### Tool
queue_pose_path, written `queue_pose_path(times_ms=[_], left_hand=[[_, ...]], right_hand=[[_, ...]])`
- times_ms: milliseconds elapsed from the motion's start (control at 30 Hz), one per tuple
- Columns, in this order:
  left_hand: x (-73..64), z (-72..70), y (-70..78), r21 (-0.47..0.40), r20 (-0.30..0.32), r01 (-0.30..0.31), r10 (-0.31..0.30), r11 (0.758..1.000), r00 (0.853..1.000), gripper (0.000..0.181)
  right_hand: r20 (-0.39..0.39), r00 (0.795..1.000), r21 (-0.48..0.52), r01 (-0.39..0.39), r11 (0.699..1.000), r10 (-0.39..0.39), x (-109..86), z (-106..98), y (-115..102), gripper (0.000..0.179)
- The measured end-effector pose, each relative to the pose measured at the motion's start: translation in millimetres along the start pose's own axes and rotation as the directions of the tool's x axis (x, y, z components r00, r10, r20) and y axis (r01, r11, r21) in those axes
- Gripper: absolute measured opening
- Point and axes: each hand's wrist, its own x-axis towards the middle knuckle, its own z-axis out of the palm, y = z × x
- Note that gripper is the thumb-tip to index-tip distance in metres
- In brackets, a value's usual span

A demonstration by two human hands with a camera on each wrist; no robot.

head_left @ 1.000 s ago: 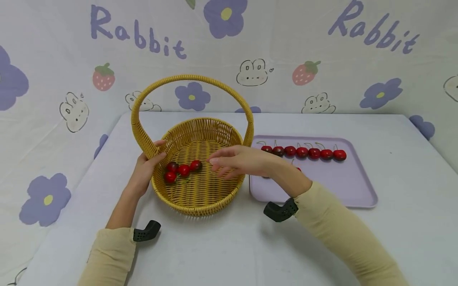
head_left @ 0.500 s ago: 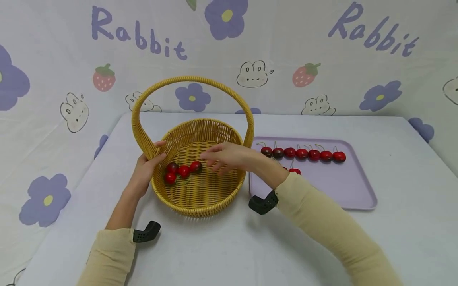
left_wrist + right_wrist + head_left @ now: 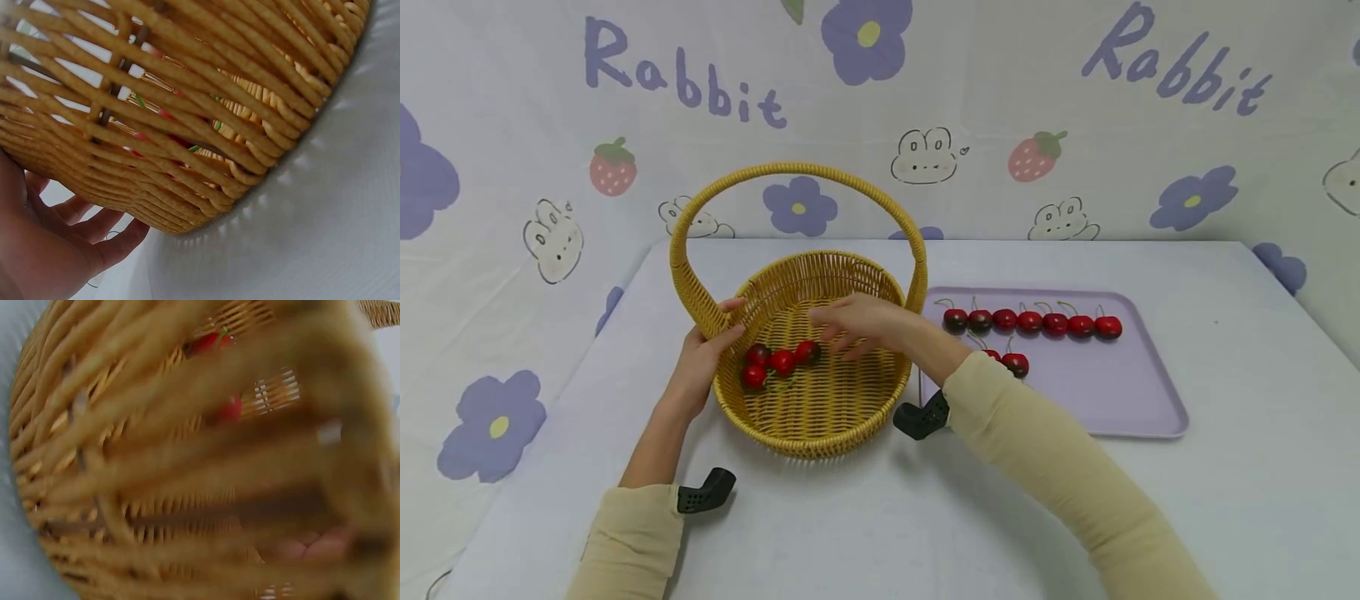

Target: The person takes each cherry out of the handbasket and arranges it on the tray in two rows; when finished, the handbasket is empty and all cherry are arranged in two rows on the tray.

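A round yellow wicker basket (image 3: 812,447) with a tall arched handle stands on the table. My left hand (image 3: 702,358) grips its left rim at the foot of the handle; the left wrist view shows the fingers (image 3: 109,240) against the outer weave. Several red cherries (image 3: 782,362) lie together at the left inside the basket. My right hand (image 3: 868,321) reaches over the right rim into the basket, its fingertips close to those cherries. The back of the hand hides whatever is under its fingers, so I cannot tell if it holds anything.
To the right of the basket is a light purple tray (image 3: 1097,396). Along its back runs a row of several cherries (image 3: 1055,325), with more cherries (image 3: 1015,364) in front, partly behind my right sleeve (image 3: 1037,450). A printed cloth (image 3: 970,100) hangs behind the table.
My right hand has moved left and deeper into the basket, towards the cherries there. The forearm has shifted left, uncovering more of the front cherries on the tray. My left hand stays put.
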Motion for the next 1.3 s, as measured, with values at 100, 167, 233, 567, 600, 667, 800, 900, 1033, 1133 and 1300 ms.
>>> queue_pose_path(times_ms=[100, 167, 233, 567, 600, 667, 800, 900, 1033, 1133, 1300], left_hand=[[-0.4, -0.6, 0.3, 0.003, 0.000, -0.001, 0.001, 1.000, 1.000, 0.045], [0.0, -0.7, 0.3, 0.001, 0.002, -0.001, 0.001, 1.000, 1.000, 0.046], [0.4, -0.6, 0.1, -0.002, 0.003, 0.001, -0.001, 1.000, 1.000, 0.046], [1.4, -0.7, 0.6, -0.001, -0.006, 0.008, -0.008, 1.000, 1.000, 0.046], [1.3, -1.0, 0.6, -0.002, -0.006, 0.010, -0.010, 1.000, 1.000, 0.046], [1.0, -1.3, 0.6, -0.005, -0.006, 0.016, -0.016, 1.000, 1.000, 0.046], [0.5, -1.2, 0.4, -0.007, -0.009, 0.021, -0.021, 1.000, 1.000, 0.045], [0.7, -0.7, 0.5, -0.007, -0.010, 0.020, -0.020, 1.000, 1.000, 0.045], [1.2, -0.5, 0.9, -0.003, -0.009, 0.021, -0.021, 1.000, 1.000, 0.045], [1.5, -0.7, 1.0, 0.001, -0.010, 0.017, -0.017, 1.000, 1.000, 0.045], [1.6, -0.6, 1.2, 0.001, -0.009, 0.013, -0.013, 1.000, 1.000, 0.045]], right_hand=[[-0.011, 1.000, -0.030, -0.002, 1.000, 0.002, 1.6, 4.6, -2.5, 0.047], [-0.021, 1.000, -0.046, -0.009, 0.999, 0.008, 3.1, 7.4, -3.8, 0.047], [-0.031, 0.999, -0.050, -0.016, 0.999, 0.015, 4.1, 10.0, -4.6, 0.047], [-0.021, 0.998, -0.116, -0.057, 0.992, 0.055, 7.2, 15.7, -7.4, 0.046], [-0.010, 0.998, -0.136, -0.056, 0.989, 0.055, 7.9, 16.4, -7.0, 0.046], [0.020, 0.998, -0.167, -0.052, 0.985, 0.056, 9.5, 17.8, -5.4, 0.045], [0.064, 0.997, -0.226, -0.021, 0.974, 0.037, 12.1, 21.8, -1.4, 0.040], [0.070, 0.997, -0.271, 0.002, 0.962, 0.017, 12.9, 25.1, 0.7, 0.035], [0.070, 0.997, -0.326, 0.037, 0.945, -0.015, 11.3, 28.8, 1.0, 0.031], [0.067, 0.997, -0.343, 0.057, 0.938, -0.036, 10.1, 30.8, 0.5, 0.029], [0.039, 0.998, -0.366, 0.069, 0.928, -0.058, 10.8, 32.7, 1.4, 0.023]])
